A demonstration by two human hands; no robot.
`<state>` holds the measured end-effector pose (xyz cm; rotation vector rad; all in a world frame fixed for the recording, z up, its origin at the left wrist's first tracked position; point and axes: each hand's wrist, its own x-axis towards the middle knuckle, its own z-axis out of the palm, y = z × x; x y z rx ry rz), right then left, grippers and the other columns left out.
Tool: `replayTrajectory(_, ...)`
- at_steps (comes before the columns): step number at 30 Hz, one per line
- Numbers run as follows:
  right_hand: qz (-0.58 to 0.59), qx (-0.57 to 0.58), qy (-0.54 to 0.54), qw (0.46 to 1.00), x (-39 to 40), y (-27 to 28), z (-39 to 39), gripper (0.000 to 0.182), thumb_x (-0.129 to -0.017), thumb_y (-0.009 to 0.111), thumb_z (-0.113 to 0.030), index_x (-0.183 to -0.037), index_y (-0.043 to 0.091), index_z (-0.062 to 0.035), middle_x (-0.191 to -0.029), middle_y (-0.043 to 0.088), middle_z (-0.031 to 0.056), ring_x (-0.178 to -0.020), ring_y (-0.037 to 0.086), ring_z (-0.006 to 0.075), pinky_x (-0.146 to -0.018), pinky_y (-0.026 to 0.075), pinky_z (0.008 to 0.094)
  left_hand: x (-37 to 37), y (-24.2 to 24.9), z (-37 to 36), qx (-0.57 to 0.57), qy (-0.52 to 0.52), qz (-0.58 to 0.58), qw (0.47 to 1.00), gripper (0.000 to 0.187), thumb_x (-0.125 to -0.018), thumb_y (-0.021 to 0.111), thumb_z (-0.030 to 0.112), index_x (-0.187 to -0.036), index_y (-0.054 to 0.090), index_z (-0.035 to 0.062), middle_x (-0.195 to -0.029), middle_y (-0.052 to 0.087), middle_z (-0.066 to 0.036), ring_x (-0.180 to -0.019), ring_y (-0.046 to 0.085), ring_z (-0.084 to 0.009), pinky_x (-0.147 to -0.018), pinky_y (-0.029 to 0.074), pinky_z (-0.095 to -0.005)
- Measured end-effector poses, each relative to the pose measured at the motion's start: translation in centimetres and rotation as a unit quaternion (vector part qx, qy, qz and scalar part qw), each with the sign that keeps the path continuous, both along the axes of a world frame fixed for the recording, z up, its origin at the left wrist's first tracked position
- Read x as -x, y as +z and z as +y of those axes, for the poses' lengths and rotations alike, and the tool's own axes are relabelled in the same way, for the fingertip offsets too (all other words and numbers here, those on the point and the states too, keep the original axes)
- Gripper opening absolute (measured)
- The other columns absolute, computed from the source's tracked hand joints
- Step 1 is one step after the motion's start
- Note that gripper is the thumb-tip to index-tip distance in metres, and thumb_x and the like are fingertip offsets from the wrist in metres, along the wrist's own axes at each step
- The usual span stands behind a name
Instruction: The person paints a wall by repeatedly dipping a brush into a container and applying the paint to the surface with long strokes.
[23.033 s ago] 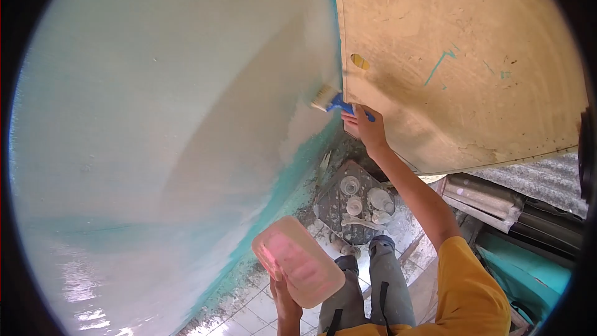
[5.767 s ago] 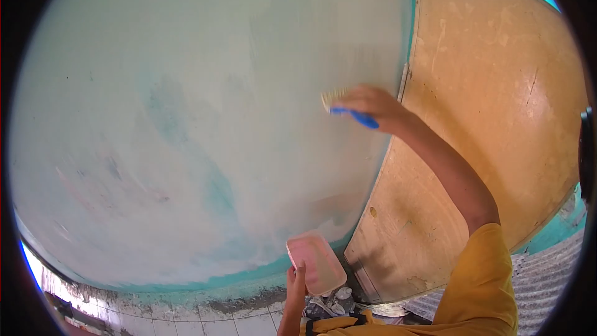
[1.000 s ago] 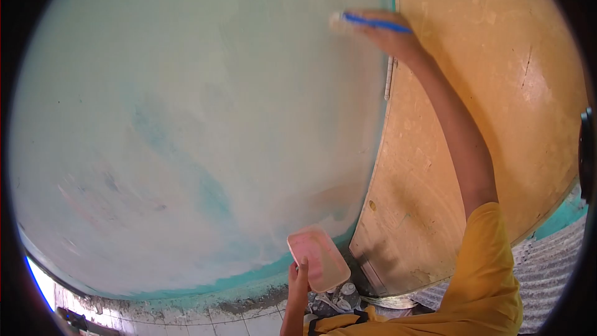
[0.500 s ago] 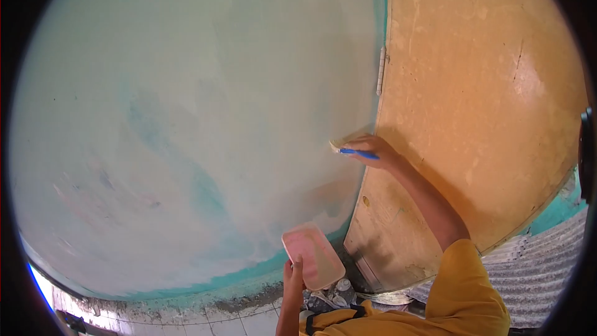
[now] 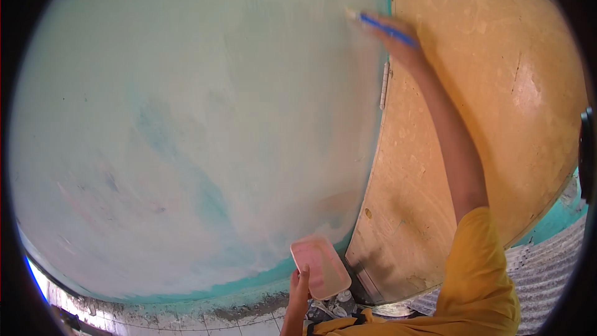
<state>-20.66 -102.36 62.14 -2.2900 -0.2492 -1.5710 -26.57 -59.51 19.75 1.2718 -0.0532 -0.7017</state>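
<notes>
My right hand (image 5: 398,40) is raised high along the wall's right edge, closed round a paintbrush with a blue handle (image 5: 388,30). Its pale bristles (image 5: 352,14) are at the wall (image 5: 261,118), which is pale grey-green with turquoise patches showing through; the brush is slightly blurred. Low in the view, my left hand (image 5: 300,289) grips a shallow rectangular pink tray (image 5: 326,267) by its left side, thumb over the rim. Pinkish paint coats the inside of the tray.
An orange-tan door (image 5: 460,149) with a hinge (image 5: 384,86) adjoins the wall on the right. Corrugated sheets (image 5: 541,274) lie at lower right. White floor tiles (image 5: 258,323) run along the wall's base, and cluttered containers (image 5: 342,302) stand behind the tray.
My right hand has swept the paintbrush upward along the wall, from about mid-height to near the top. The tray in my left hand has shifted slightly right and down in view.
</notes>
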Motion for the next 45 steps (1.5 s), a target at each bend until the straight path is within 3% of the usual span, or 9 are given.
replayTrajectory(5,0.110,0.067,-0.081,0.988,0.4,-16.2,-0.1,0.027,-0.093,0.068,-0.017,-0.119,0.072,-0.0156,-0.108,0.073,0.0114,-0.104,0.068,0.0289,-0.091,0.053,0.0377,0.3,-0.6,0.1,0.027,-0.004,0.003,1.000,0.076,-0.094,0.059,0.059,-0.134,0.044,-0.0042,-0.109,0.062,-0.013,-0.086,0.070,-0.0194,-0.062,0.059,-0.0311)
replayTrajectory(8,0.226,0.017,-0.069,0.971,1.6,-18.1,1.1,0.027,-0.092,0.070,-0.022,-0.118,0.073,-0.0174,-0.109,0.073,0.0095,-0.100,0.069,0.0274,-0.090,0.053,0.0367,0.0,-0.9,0.8,-0.031,-0.024,-0.009,0.999,0.075,-0.094,0.059,0.058,-0.134,0.044,-0.0032,-0.108,0.062,-0.011,-0.084,0.069,-0.0176,-0.060,0.057,-0.0289)
replayTrajectory(12,0.310,-0.051,-0.046,0.948,1.4,-10.9,0.6,0.029,-0.093,0.069,-0.029,-0.120,0.072,-0.0187,-0.115,0.073,0.0083,-0.102,0.069,0.0226,-0.091,0.053,0.0333,0.1,0.3,0.9,-0.019,-0.016,-0.003,1.000,0.075,-0.094,0.060,0.058,-0.135,0.044,-0.0029,-0.109,0.062,-0.012,-0.085,0.069,-0.0170,-0.061,0.057,-0.0287)
replayTrajectory(18,-0.007,0.040,-0.078,0.996,-0.8,6.0,0.1,0.030,-0.097,0.064,-0.032,-0.122,0.072,-0.0173,-0.115,0.073,0.0064,-0.103,0.068,0.0170,-0.091,0.052,0.0282,0.6,-0.4,1.2,-0.024,-0.002,0.007,1.000,0.075,-0.094,0.061,0.057,-0.136,0.042,-0.0029,-0.111,0.060,-0.013,-0.090,0.068,-0.0166,-0.063,0.057,-0.0299)
replayTrajectory(21,-0.053,0.026,-0.036,0.998,-0.8,6.3,1.4,0.028,-0.096,0.066,-0.026,-0.121,0.072,-0.0163,-0.115,0.073,0.0072,-0.105,0.068,0.0171,-0.092,0.052,0.0289,0.4,-1.0,1.2,0.010,-0.009,0.014,1.000,0.075,-0.094,0.060,0.058,-0.136,0.042,-0.0025,-0.112,0.060,-0.012,-0.089,0.067,-0.0164,-0.062,0.056,-0.0294)
replayTrajectory(25,0.013,0.045,-0.087,0.995,-0.4,-4.0,1.7,0.025,-0.093,0.068,-0.020,-0.118,0.073,-0.0147,-0.114,0.073,0.0099,-0.104,0.069,0.0225,-0.091,0.053,0.0324,0.9,-1.0,1.2,-0.018,0.005,0.017,1.000,0.071,-0.096,0.057,0.057,-0.134,0.044,-0.0012,-0.114,0.061,-0.012,-0.092,0.068,-0.0182,-0.065,0.058,-0.0304)
replayTrajectory(31,0.307,-0.099,-0.091,0.942,2.0,-12.6,2.3,0.025,-0.092,0.071,-0.022,-0.116,0.074,-0.0147,-0.113,0.073,0.0099,-0.103,0.069,0.0217,-0.092,0.053,0.0329,0.3,0.0,1.6,-0.021,-0.031,0.009,0.999,0.067,-0.097,0.054,0.056,-0.133,0.046,-0.0004,-0.115,0.063,-0.012,-0.095,0.070,-0.0211,-0.068,0.061,-0.0347)
replayTrajectory(40,0.110,0.009,-0.100,0.989,0.0,3.8,1.1,0.030,-0.093,0.069,-0.030,-0.120,0.073,-0.0174,-0.116,0.073,0.0064,-0.103,0.068,0.0195,-0.093,0.051,0.0305,-0.4,-1.0,1.0,-0.044,-0.010,0.005,0.999,0.072,-0.095,0.057,0.058,-0.133,0.045,-0.0021,-0.109,0.062,-0.011,-0.088,0.067,-0.0171,-0.062,0.057,-0.0309)
replayTrajectory(45,-0.020,0.046,-0.052,0.997,-0.7,2.2,0.4,0.026,-0.094,0.068,-0.024,-0.119,0.073,-0.0177,-0.112,0.074,0.0074,-0.099,0.070,0.0229,-0.090,0.054,0.0314,0.1,-0.4,0.7,-0.012,-0.017,0.015,1.000,0.074,-0.094,0.060,0.058,-0.135,0.043,-0.0023,-0.103,0.061,-0.009,-0.080,0.067,-0.0143,-0.058,0.055,-0.0277)
